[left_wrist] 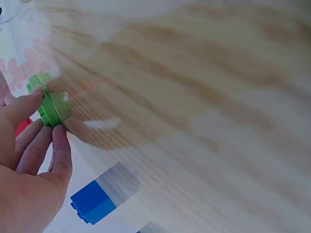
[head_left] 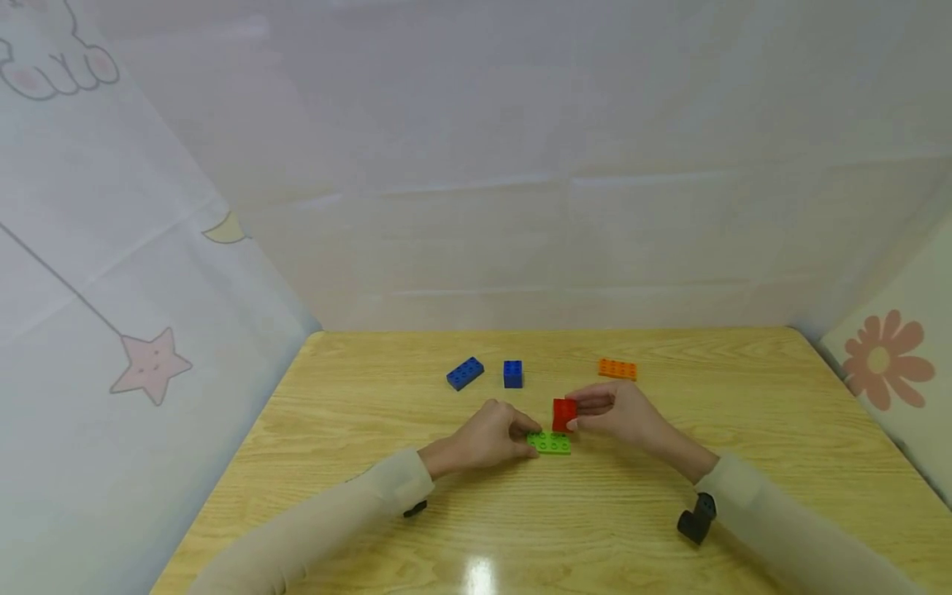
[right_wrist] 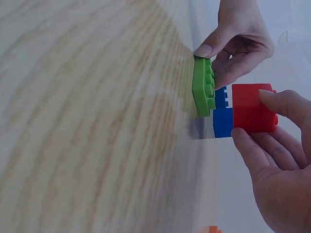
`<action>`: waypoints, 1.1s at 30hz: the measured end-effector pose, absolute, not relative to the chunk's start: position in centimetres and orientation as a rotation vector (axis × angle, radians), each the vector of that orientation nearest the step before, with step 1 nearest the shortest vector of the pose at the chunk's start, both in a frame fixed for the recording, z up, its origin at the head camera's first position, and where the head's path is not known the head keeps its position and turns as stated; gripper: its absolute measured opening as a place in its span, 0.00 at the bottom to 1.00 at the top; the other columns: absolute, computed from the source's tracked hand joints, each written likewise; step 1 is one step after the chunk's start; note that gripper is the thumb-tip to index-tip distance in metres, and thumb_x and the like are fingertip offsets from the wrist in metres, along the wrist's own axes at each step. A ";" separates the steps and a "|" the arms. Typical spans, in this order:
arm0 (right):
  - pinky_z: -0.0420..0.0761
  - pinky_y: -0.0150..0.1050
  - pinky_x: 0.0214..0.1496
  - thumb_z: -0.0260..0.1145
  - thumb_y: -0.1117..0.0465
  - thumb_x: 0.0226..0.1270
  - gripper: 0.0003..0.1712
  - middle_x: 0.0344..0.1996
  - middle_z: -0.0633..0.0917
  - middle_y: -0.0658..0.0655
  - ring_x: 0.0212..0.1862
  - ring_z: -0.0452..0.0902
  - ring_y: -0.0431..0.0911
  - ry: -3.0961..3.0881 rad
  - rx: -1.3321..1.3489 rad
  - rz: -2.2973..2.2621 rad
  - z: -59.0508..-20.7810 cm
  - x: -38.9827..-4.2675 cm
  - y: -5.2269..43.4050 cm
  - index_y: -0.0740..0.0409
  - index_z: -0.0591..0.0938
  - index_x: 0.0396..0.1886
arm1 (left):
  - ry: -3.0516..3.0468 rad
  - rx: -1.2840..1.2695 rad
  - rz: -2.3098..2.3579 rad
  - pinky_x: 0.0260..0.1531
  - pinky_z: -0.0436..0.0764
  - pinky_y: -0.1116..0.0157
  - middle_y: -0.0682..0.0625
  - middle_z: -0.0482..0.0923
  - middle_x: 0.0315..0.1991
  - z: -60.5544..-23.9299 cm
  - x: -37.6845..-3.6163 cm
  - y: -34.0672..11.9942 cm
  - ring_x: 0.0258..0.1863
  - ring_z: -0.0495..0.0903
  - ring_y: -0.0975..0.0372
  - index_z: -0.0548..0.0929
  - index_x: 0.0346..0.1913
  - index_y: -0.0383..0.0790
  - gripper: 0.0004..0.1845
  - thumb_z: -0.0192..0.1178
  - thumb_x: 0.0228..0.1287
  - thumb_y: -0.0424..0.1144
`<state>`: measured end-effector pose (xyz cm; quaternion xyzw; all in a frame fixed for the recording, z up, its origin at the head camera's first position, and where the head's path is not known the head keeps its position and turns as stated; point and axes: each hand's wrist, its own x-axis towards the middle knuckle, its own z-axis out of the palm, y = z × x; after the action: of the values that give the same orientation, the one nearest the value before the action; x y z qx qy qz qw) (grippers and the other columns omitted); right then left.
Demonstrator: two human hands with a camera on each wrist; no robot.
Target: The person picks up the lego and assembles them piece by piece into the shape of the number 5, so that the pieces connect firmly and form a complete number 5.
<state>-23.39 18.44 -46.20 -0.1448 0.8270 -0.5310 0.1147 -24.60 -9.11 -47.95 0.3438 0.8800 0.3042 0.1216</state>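
My left hand (head_left: pixel 492 435) pinches the left end of a flat green toy brick (head_left: pixel 550 444) on the table, studs facing up. In the right wrist view, the thumb and fingers of that hand sit at one end of the green brick (right_wrist: pixel 201 87). My right hand (head_left: pixel 623 416) holds a square red toy brick (head_left: pixel 564 415) between thumb and fingers. The red brick (right_wrist: pixel 252 108) is apart from the green one, just above its studs. Most of the red brick is hidden in the left wrist view.
Behind the hands lie a long blue brick (head_left: pixel 465 373), a small blue brick (head_left: pixel 512 373) and a flat orange brick (head_left: pixel 618 368). The wooden table (head_left: pixel 357 372) meets a pale cloth wall (head_left: pixel 565 231) at the back and sides.
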 end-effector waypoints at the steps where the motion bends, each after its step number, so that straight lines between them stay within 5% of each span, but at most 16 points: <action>1: 0.90 0.40 0.54 0.80 0.56 0.64 0.27 0.55 0.91 0.63 0.57 0.89 0.55 2.419 -0.431 -1.558 -46.3 -23.3 18.4 0.61 0.87 0.61 | 2.569 1.003 0.886 0.41 0.83 0.79 0.52 0.91 0.51 -47.9 -24.6 -9.1 0.42 0.88 0.75 0.90 0.58 0.42 0.20 0.76 0.64 0.43; 15: 0.90 0.38 0.54 0.80 0.58 0.64 0.29 0.55 0.89 0.67 0.57 0.89 0.57 2.329 -0.451 -1.619 -47.3 -22.0 18.2 0.66 0.85 0.62 | 2.578 0.996 0.868 0.41 0.83 0.79 0.51 0.92 0.51 -47.5 -24.4 -8.9 0.42 0.89 0.74 0.90 0.57 0.42 0.19 0.76 0.65 0.41; 33: 0.90 0.39 0.52 0.79 0.60 0.65 0.22 0.52 0.91 0.63 0.53 0.90 0.52 2.397 -0.579 -1.495 -47.2 -22.2 17.6 0.62 0.88 0.56 | 2.567 0.976 0.863 0.40 0.84 0.79 0.50 0.92 0.51 -47.3 -24.2 -8.9 0.41 0.88 0.74 0.90 0.58 0.41 0.19 0.75 0.66 0.41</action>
<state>-22.18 17.58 -47.24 -0.1993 0.8243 -0.5140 0.1286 -24.18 -8.93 -47.31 0.3360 0.8841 0.2972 0.1311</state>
